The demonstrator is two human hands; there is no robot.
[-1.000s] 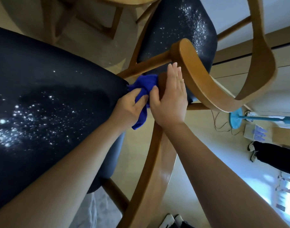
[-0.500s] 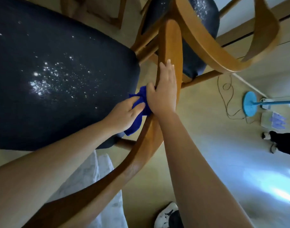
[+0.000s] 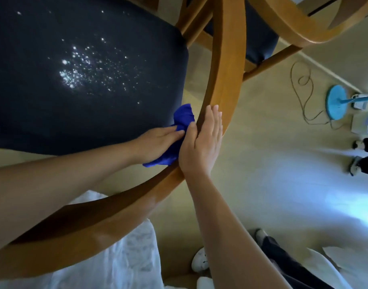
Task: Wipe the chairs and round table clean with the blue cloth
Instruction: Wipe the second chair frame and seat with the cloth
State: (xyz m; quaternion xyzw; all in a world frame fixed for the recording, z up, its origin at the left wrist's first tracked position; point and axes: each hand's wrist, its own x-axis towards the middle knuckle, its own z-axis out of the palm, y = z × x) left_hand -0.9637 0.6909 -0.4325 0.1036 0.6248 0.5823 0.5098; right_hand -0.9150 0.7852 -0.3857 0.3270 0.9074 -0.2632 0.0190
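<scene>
A wooden chair with a dark navy seat (image 3: pixel 78 76) fills the upper left; its curved wooden backrest rail (image 3: pixel 226 65) arcs from the top centre down to the lower left. The blue cloth (image 3: pixel 182 122) is bunched against the rail's inner side. My left hand (image 3: pixel 158 142) holds the cloth there, its fingers lying over it. With straight fingers, my right hand (image 3: pixel 204 140) lies flat against the outer face of the rail, beside the cloth. A second chair (image 3: pixel 260 38) with the same dark seat stands at the top right.
A turquoise round-based floor stand (image 3: pixel 336 102) and a looping cable (image 3: pixel 304 90) lie on the beige floor at right. Another person's feet in dark trousers (image 3: pixel 364 155) stand at the far right. My own shoes (image 3: pixel 199 261) show at the bottom, white cloth at lower left.
Both hands and the cloth have slid down along the backrest rail, away from its top end toward the curve. The view has tilted downward.
</scene>
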